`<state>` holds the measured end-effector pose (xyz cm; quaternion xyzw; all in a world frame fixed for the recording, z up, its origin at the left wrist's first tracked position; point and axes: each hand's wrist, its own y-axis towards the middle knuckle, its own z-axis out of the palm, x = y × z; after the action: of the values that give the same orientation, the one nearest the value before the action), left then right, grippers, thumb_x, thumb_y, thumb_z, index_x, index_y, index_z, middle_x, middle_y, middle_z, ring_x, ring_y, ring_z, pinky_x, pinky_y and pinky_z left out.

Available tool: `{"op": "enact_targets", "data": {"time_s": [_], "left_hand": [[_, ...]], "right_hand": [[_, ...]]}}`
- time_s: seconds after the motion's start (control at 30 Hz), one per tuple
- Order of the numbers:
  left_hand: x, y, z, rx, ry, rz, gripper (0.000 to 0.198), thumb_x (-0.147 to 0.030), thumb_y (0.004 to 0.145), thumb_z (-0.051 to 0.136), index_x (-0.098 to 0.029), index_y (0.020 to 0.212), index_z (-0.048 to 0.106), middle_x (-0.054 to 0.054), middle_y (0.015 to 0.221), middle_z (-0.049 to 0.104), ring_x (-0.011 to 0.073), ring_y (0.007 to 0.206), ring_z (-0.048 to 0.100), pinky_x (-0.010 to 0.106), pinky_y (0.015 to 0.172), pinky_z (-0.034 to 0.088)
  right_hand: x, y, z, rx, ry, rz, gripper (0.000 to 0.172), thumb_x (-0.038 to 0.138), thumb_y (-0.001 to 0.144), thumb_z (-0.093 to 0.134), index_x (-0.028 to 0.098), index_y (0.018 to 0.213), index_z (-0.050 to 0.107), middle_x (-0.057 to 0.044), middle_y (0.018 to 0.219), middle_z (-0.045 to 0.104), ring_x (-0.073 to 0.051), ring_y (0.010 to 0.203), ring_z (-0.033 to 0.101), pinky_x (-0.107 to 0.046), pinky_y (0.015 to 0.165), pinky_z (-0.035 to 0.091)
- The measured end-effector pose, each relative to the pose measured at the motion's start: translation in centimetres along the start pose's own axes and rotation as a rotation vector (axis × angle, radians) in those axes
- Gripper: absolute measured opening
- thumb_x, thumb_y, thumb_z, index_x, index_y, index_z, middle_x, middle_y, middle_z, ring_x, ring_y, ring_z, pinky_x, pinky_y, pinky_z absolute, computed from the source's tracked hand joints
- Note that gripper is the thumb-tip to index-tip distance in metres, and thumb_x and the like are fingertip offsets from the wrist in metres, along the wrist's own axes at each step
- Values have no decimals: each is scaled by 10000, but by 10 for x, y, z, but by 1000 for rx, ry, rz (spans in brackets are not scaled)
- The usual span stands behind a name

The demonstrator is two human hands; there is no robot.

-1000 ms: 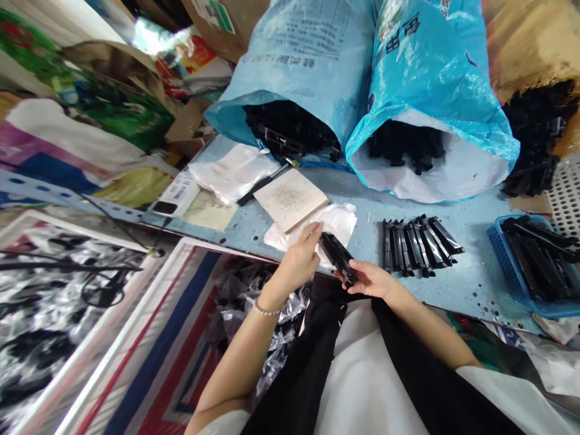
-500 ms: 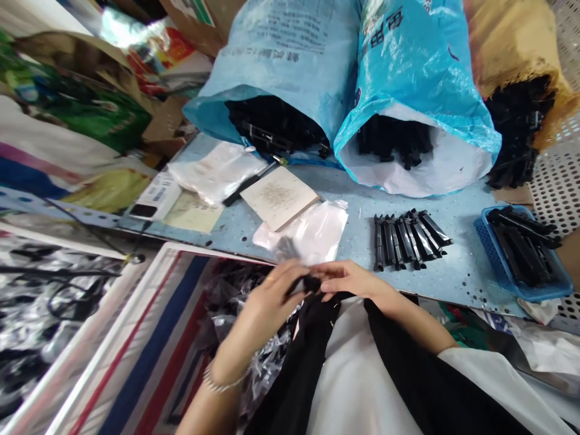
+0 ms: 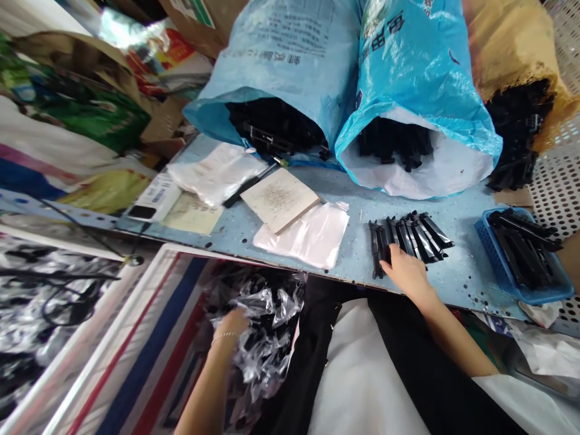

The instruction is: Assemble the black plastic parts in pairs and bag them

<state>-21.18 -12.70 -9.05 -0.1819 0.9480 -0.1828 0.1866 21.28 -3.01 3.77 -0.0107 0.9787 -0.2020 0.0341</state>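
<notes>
My right hand point(image 3: 405, 270) rests on the near end of a row of black plastic parts point(image 3: 410, 237) laid on the blue table point(image 3: 344, 193); its fingers curl over one of the parts. My left hand point(image 3: 235, 321) is down below the table edge, pushed into a striped sack full of bagged black parts in crinkled clear plastic point(image 3: 263, 320); its fingers are hidden among the bags. A stack of flat clear plastic bags point(image 3: 304, 235) lies on the table between my hands.
Two open blue sacks point(image 3: 290, 66) point(image 3: 421, 96) and a brown sack point(image 3: 516, 78) of black parts lie at the back. A blue basket point(image 3: 501, 266) of parts sits at the right. A tan block point(image 3: 284, 198), more bags point(image 3: 217, 172) and papers lie left.
My left hand dropped from the table edge down into the striped sack with the bagged part. My right hand moved right onto the row of black parts.
</notes>
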Motion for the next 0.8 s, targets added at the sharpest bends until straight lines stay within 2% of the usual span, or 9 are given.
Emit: {"op": "enact_targets", "data": {"time_s": [0.1, 0.17, 0.23, 0.33, 0.4, 0.47, 0.63, 0.73, 0.8], "left_hand": [[-53, 15, -22, -229, -1, -19, 137, -271, 883, 514, -180, 906, 614, 111, 822, 691, 270, 767, 695, 404, 723, 562], [-110, 20, -30, -399, -131, 279, 170, -308, 936, 526, -182, 991, 625, 112, 955, 698, 240, 877, 687, 374, 818, 559], [-169, 24, -31, -433, -195, 597, 143, -285, 939, 562, -180, 996, 641, 117, 1000, 689, 233, 907, 671, 371, 854, 556], [-227, 34, -27, -381, -110, 690, 71, -208, 903, 612, -163, 863, 648, 151, 959, 683, 282, 942, 658, 401, 841, 548], [-236, 45, -28, -271, -179, 643, 131, -172, 900, 602, -174, 774, 637, 116, 879, 684, 248, 866, 659, 356, 784, 534], [-229, 55, -34, -150, -373, 562, 154, -196, 857, 658, -187, 709, 613, 47, 763, 664, 187, 736, 632, 297, 701, 500], [-212, 66, -51, 52, -806, 307, 325, -380, 693, 785, -192, 600, 537, -56, 540, 510, 98, 511, 449, 228, 511, 354], [-214, 66, -54, 183, -866, 282, 295, -445, 742, 706, -176, 644, 634, -42, 504, 505, 97, 478, 420, 229, 477, 331], [-217, 67, -53, 183, -828, 319, 245, -413, 735, 697, -172, 694, 687, -24, 539, 560, 107, 505, 458, 229, 482, 351]], "right_hand": [[9, 4, 0, 46, 36, -7, 345, 299, 1005, 509, 115, 1296, 513, -173, 1094, 738, -305, 925, 749, -334, 718, 494], [9, 10, -1, 62, 119, -29, 314, 273, 999, 503, 131, 1276, 541, -172, 1154, 726, -301, 962, 737, -332, 744, 483], [4, 16, 0, 68, 263, -65, 300, 274, 986, 518, 157, 1258, 565, -145, 1130, 731, -289, 977, 721, -323, 758, 469], [-6, 23, 7, 46, 569, -121, 310, 294, 949, 549, 198, 1242, 584, -72, 976, 728, -235, 859, 689, -300, 716, 452], [-10, 28, 13, 45, 846, -152, 336, 329, 924, 556, 218, 1239, 590, -21, 868, 692, -184, 707, 628, -284, 646, 440], [-8, 33, 18, 71, 1168, -179, 338, 383, 884, 596, 221, 1180, 620, 8, 813, 655, -149, 630, 566, -270, 601, 434], [19, 50, 10, 104, 1768, -208, 334, 467, 693, 814, 213, 814, 634, 23, 760, 613, -136, 684, 580, -274, 640, 467], [45, 62, -2, 174, 1994, -279, 381, 500, 640, 859, 233, 726, 601, 31, 707, 597, -163, 683, 600, -340, 699, 513], [64, 71, -5, 188, 2123, -328, 380, 501, 634, 868, 253, 718, 592, 34, 735, 619, -173, 707, 605, -394, 779, 538]]}}
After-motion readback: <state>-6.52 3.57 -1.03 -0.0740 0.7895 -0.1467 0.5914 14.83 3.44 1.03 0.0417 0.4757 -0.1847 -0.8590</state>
